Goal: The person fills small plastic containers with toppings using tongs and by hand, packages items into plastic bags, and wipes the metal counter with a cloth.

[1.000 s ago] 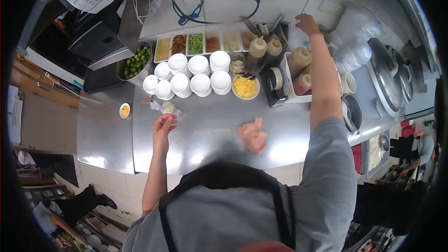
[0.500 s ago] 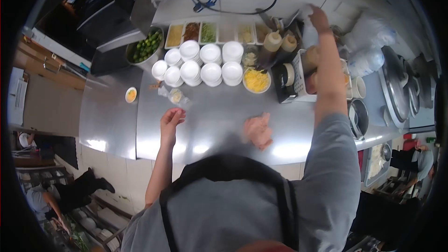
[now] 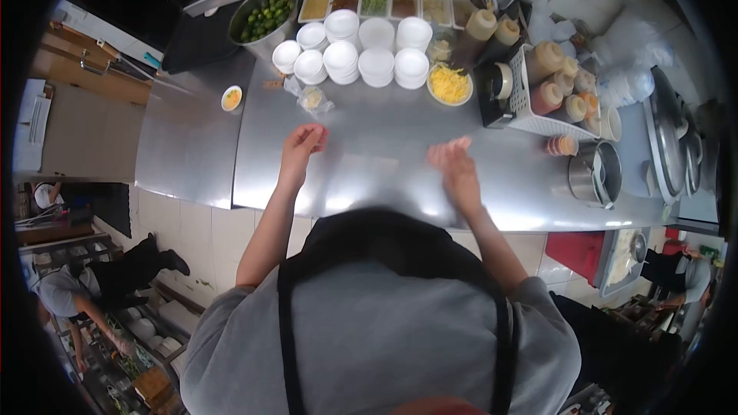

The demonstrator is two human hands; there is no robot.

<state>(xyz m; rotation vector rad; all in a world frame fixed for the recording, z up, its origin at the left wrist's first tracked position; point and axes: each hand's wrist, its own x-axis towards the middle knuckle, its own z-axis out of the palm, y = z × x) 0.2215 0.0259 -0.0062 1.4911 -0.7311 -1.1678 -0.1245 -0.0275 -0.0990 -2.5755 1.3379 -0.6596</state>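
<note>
My left hand (image 3: 306,146) hovers over the steel counter (image 3: 354,127) with fingertips pinched together; whatever they hold, if anything, is too small to make out. Just beyond it lies a small clear plastic bag (image 3: 311,98) with something pale inside. My right hand (image 3: 463,178), blurred by motion, is closed over a crumpled pink cloth (image 3: 447,151) on the counter. Behind the hands stand several stacks of white bowls (image 3: 377,67). A bowl of shredded yellow food (image 3: 450,85) sits to their right. On the left is a small white cup (image 3: 231,98) with orange and green contents.
At the back are a pot of limes (image 3: 269,18) and a row of topping containers (image 3: 375,1). A white basket (image 3: 530,100) of sauce bottles, a metal pot (image 3: 600,173) and lids (image 3: 667,134) line the right. Co-workers stand behind on both sides.
My right hand has come back from the far right of the counter to the pink cloth. My left hand stays pinched near the plastic bag. The camera view has shifted.
</note>
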